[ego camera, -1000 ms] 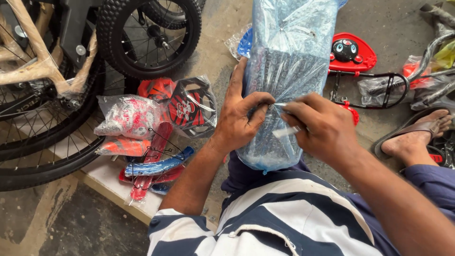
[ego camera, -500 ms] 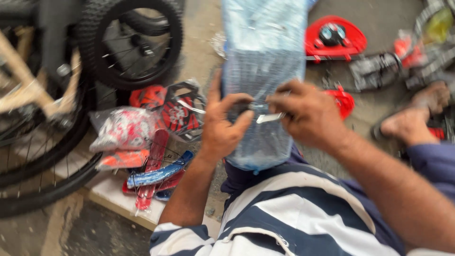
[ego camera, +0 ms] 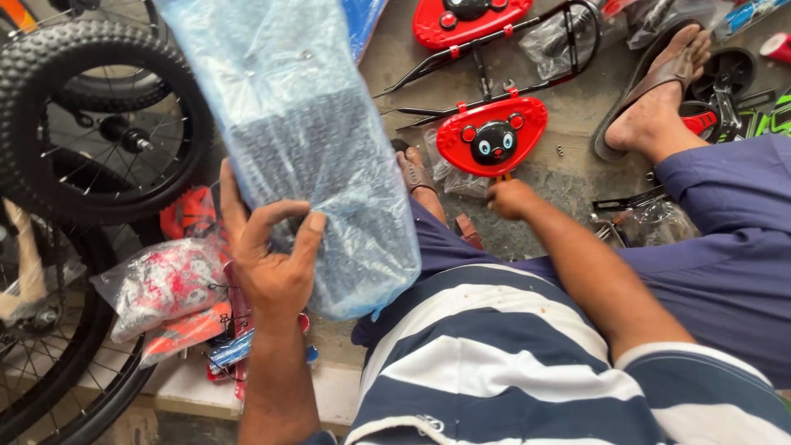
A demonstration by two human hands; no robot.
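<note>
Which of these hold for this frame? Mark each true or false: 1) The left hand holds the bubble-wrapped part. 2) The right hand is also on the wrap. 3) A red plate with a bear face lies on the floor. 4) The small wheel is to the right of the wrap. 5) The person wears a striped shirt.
1) True: the left hand grips the bubble-wrapped part.
2) False: the right hand is off the wrap, down by the red plate.
3) True: the plate bears a black bear face.
4) False: the small wheel is to the left of it.
5) True: the striped shirt is navy and white.
</note>
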